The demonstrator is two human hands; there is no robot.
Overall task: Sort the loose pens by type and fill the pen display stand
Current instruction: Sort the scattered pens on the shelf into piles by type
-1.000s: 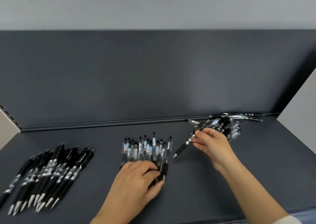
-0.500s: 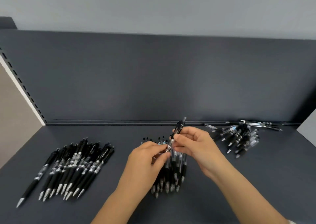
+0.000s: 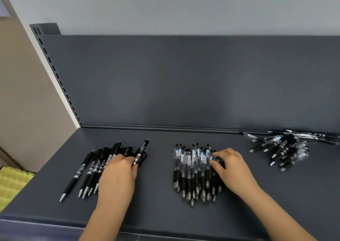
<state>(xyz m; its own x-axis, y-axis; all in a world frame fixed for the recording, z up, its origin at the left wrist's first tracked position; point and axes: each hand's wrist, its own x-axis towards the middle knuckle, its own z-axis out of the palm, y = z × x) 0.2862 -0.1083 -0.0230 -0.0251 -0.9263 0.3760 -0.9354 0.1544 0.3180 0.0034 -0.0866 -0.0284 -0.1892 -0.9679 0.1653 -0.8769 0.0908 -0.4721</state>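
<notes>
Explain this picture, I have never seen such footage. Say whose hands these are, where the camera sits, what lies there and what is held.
No machine: a person works with two bare hands, filmed by a camera worn on the head, looking down. On the dark shelf lie three heaps: black pens at left, clear pens in the middle, a loose heap at right. The left hand pinches a single pen over the black pens. The right hand rests on the clear pens.
</notes>
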